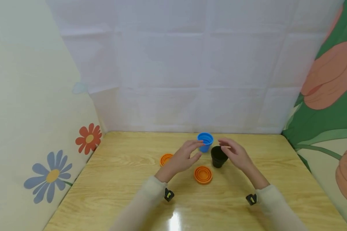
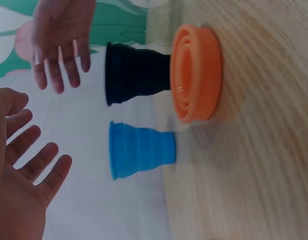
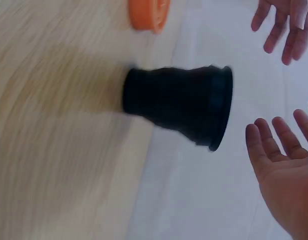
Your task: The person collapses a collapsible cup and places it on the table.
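My left hand (image 1: 185, 156) hovers over the table with relaxed, spread fingers and holds nothing. Beyond its fingertips stands a blue collapsible cup (image 1: 205, 143), extended and upright. The right hand (image 1: 235, 154) is raised beside a black collapsible cup (image 1: 218, 157), its fingers loosely bent and free of any object. In the right wrist view the black cup (image 3: 179, 105) stands extended, apart from that hand's fingers (image 3: 281, 142). A collapsed orange cup (image 1: 203, 175) lies flat in front of the black one. Partly hidden behind the left hand is another collapsed orange cup (image 1: 165, 159).
The cups stand on a wood-grain table (image 1: 127, 179). A white cloth (image 1: 167, 64) hangs at its back edge. Flower-patterned cloths flank it, one on the left (image 1: 31, 112) and one on the right (image 1: 332, 128). Both wrists wear small black devices.
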The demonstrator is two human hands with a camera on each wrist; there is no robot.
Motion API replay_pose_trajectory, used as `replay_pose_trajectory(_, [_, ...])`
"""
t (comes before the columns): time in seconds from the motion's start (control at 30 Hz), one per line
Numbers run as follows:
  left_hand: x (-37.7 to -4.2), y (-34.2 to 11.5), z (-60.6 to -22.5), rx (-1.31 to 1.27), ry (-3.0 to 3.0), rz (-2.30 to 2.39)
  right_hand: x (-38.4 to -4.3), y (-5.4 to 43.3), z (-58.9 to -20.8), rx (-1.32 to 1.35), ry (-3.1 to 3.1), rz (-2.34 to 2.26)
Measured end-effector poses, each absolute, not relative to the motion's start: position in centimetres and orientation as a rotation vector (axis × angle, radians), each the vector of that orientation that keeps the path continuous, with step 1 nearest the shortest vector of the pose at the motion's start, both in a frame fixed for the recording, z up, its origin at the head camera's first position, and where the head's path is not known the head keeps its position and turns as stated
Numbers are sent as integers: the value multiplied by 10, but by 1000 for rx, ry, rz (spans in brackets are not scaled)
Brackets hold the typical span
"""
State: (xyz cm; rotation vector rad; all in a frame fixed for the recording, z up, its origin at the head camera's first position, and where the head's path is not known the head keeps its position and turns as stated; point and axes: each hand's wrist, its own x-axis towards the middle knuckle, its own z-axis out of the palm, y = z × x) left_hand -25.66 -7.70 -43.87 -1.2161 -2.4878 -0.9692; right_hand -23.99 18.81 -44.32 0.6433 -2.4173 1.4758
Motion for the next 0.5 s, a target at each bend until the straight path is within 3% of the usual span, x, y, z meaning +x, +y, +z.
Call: replay_pose_trajectory(0.5, [-270,-37,-461,-1352,-2600,-576,-235,225,-477,743,-2401,971])
